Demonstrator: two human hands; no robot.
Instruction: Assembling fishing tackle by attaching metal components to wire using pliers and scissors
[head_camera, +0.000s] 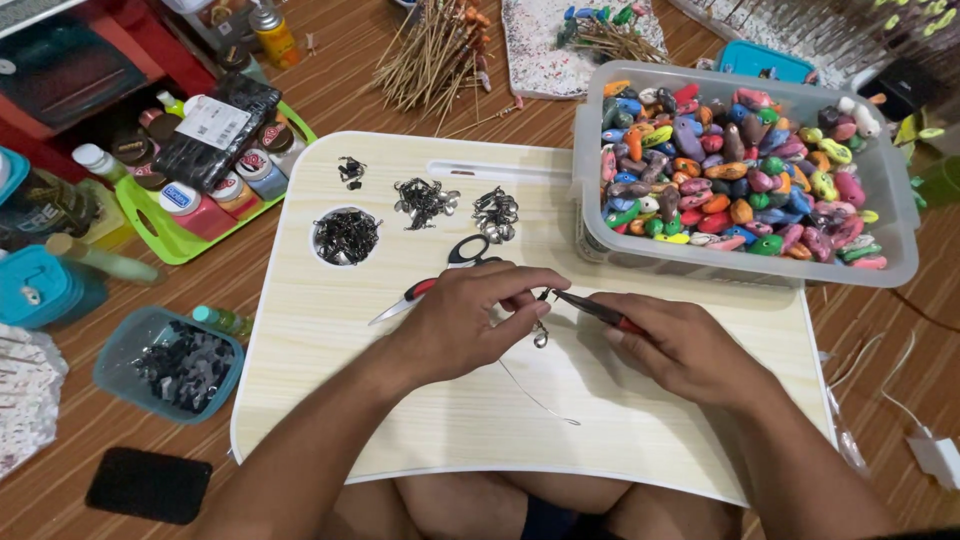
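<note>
Now the left hand (470, 320) pinches a thin wire (535, 395) with a small metal clip (540, 338) above the table (330, 330), while the right hand (680, 345), closed on pliers (590, 307), bends its top; next seems a careful twist.

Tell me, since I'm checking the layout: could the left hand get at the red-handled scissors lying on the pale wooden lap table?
Probably yes. The red-handled scissors lie just beyond the left hand, partly under it, with nothing between them. But its fingers pinch a small metal clasp on thin wire, so it isn't free.
</note>
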